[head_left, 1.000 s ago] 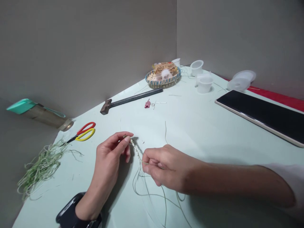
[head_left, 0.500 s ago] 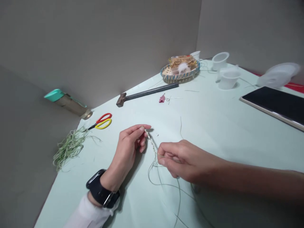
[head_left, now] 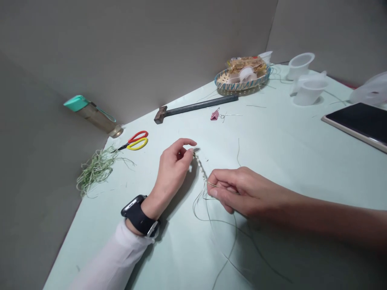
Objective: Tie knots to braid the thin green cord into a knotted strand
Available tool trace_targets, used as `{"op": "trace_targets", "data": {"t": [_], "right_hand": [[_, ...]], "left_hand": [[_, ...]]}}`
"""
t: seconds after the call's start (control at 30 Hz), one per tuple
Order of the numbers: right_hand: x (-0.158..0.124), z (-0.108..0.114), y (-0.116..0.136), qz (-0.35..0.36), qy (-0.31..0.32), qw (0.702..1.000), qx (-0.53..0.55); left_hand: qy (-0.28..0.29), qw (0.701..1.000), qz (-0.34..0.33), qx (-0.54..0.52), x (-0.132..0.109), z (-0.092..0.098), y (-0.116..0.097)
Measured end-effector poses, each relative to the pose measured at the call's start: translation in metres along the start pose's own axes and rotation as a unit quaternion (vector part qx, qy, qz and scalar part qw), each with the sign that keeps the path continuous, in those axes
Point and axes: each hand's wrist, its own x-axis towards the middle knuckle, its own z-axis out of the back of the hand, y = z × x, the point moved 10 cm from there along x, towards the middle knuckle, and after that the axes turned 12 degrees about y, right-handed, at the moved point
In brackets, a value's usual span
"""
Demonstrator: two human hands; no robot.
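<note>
While I watch remotely through the head camera, I see the left hand (head_left: 175, 164) curled beside a braided cord (head_left: 200, 167) that slants away towards five o'clock, though I cannot tell whether it pinches. At its four o'clock, the right hand (head_left: 238, 191) is closed on thin green strands (head_left: 213, 185); scissors (head_left: 137, 143) lie at the left hand's ten o'clock.

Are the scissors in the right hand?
No, the scissors lie on the table, while the right hand pinches a thin green strand.
</note>
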Motion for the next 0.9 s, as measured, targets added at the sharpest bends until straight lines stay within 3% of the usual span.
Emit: {"op": "trace_targets", "data": {"t": [0.17,0.33,0.43,0.53,0.6,0.7,0.77,0.83,0.9], "right_hand": [[-0.011,0.0,-0.003,-0.017,0.021,1.0,0.003],[-0.031,0.0,0.005,-0.03,0.056,0.996,-0.062],[-0.046,0.005,0.005,-0.03,0.045,0.993,-0.109],[-0.059,0.01,-0.001,-0.039,0.028,0.99,-0.134],[-0.065,0.013,-0.007,-0.044,0.019,0.988,-0.143],[-0.071,0.015,-0.01,-0.026,0.003,0.986,-0.164],[-0.073,0.016,-0.01,-0.009,-0.007,0.984,-0.179],[-0.076,0.019,-0.01,0.006,-0.022,0.98,-0.196],[-0.079,0.022,-0.01,0.021,-0.039,0.977,-0.207]], "left_hand": [[0.013,0.987,-0.03,0.16,0.001,-0.004,-0.011],[0.0,0.972,-0.059,0.226,-0.003,-0.004,-0.021],[-0.038,0.965,-0.066,0.25,-0.022,0.003,-0.026],[-0.076,0.949,-0.093,0.292,-0.056,0.004,-0.036],[-0.067,0.931,-0.137,0.332,-0.082,-0.009,-0.047],[0.02,0.898,-0.24,0.367,-0.119,-0.049,-0.065],[0.094,0.836,-0.319,0.437,-0.144,-0.084,-0.074],[0.134,0.782,-0.36,0.491,-0.164,-0.107,-0.073],[0.149,0.769,-0.364,0.504,-0.176,-0.114,-0.066]]}}
